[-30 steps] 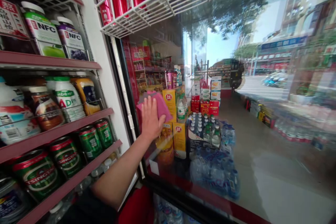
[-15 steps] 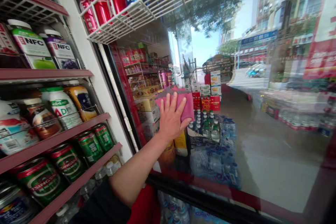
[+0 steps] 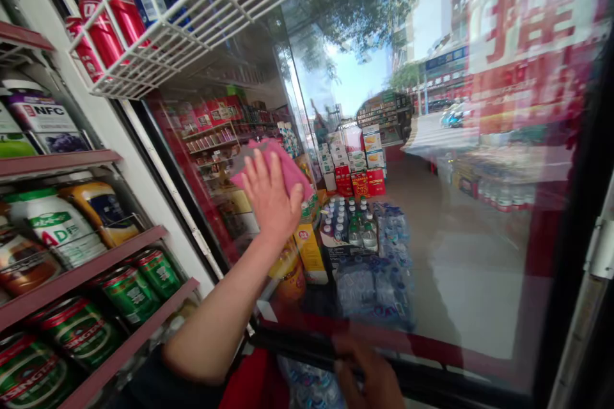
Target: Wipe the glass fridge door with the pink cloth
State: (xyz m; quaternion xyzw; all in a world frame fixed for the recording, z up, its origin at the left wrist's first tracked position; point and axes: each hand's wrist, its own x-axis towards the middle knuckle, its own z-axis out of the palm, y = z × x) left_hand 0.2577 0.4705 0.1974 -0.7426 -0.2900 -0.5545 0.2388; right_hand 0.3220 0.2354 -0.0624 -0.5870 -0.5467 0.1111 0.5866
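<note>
Hand cut off, cloth partly hidden
The blurred right hand (image 3: 367, 374) runs off the bottom edge; the left hand (image 3: 271, 201) covers the pink cloth (image 3: 283, 163).

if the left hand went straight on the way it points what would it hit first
The left hand already meets the pink cloth pressed on the glass door. Sliding on up the glass, it would likely reach the white wire rack of red cans, though depth is hard to judge.

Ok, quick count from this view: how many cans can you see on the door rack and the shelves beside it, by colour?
Red cans: 3
Green Tsingtao cans: 4
Total: 7
</note>
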